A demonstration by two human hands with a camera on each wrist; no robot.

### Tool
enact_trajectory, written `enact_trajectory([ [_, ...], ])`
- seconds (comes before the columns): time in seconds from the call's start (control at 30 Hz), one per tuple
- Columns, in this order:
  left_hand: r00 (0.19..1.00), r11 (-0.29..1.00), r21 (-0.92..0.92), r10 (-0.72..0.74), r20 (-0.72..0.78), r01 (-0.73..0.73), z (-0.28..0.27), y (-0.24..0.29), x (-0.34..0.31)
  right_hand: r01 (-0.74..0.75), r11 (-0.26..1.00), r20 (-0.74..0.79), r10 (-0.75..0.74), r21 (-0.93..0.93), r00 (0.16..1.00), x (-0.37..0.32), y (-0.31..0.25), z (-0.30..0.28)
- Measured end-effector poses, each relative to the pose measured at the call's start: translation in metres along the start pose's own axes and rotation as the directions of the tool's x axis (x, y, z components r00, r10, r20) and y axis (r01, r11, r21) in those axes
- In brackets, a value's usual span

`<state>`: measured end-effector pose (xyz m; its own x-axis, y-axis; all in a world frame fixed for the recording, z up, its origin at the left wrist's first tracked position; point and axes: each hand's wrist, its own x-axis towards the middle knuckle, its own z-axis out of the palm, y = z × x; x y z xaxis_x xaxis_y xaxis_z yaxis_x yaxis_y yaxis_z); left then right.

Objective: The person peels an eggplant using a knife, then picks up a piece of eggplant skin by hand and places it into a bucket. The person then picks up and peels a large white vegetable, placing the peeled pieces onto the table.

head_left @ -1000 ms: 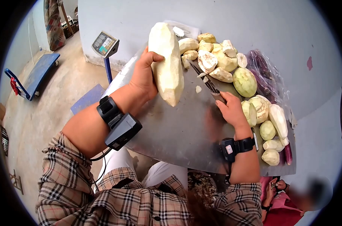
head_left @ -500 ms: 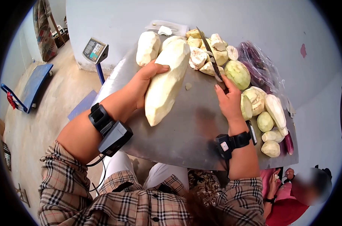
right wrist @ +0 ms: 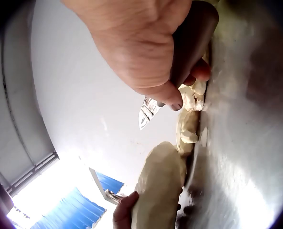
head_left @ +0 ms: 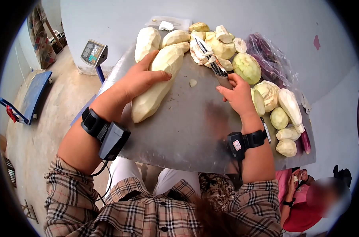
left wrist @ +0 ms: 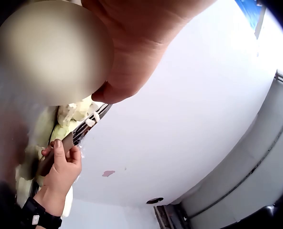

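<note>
My left hand (head_left: 142,79) grips a long, pale peeled eggplant (head_left: 157,85) around its middle, thumb across the near side. The eggplant slants over the left part of the metal table (head_left: 183,130), its narrow end toward me. In the left wrist view it is a blurred pale shape. My right hand (head_left: 239,93) holds a peeling knife (head_left: 208,54) by its brown handle, the slotted blade pointing up and away. Bits of pale peel cling to the blade. In the right wrist view the knife's handle (right wrist: 195,40) lies within the curled fingers, apart from the eggplant.
Peeled eggplants and pieces (head_left: 223,49) line the table's back, with more peeled ones (head_left: 280,118) down the right side. Purple eggplants in a clear bag (head_left: 262,59) lie behind. A scale display (head_left: 94,52) stands left; a person in red (head_left: 306,209) sits lower right.
The eggplant has gone from nearly upright to slanted, lower and further left, with my left hand around it. My right hand keeps the peeling knife, whose blade has shifted and turned.
</note>
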<state>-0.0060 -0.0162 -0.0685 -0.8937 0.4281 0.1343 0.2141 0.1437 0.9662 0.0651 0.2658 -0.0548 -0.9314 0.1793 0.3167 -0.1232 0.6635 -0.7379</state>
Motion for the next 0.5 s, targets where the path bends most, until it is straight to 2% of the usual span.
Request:
enact_trajectory([
  [0.1, 0.995, 0.940, 0.341, 0.028, -0.099, 0.007, -0.003, 0.002, 0.001, -0.013, 1.000, -0.004, 0.013, -0.023, 1.000, 0.001, 0.002, 0.000],
  [0.2, 0.902, 0.825, 0.520, 0.374, -0.215, -0.219, -0.002, -0.003, 0.000, 0.001, 0.994, 0.011, 0.000, -0.108, 1.000, 0.003, 0.004, -0.002],
  [0.3, 0.832, 0.805, 0.465, 0.509, -0.221, -0.369, -0.002, -0.005, 0.002, 0.050, 0.988, 0.005, -0.050, -0.148, 0.999, 0.002, 0.006, 0.001],
  [0.43, 0.848, 0.838, 0.380, 0.488, -0.205, -0.391, 0.003, 0.005, -0.006, 0.164, 0.975, 0.013, -0.164, -0.149, 0.986, -0.012, -0.017, 0.011],
  [0.5, 0.801, 0.788, 0.400, 0.570, -0.183, -0.468, 0.006, 0.003, -0.006, 0.198, 0.969, 0.030, -0.196, -0.150, 0.980, -0.015, -0.021, 0.015],
])
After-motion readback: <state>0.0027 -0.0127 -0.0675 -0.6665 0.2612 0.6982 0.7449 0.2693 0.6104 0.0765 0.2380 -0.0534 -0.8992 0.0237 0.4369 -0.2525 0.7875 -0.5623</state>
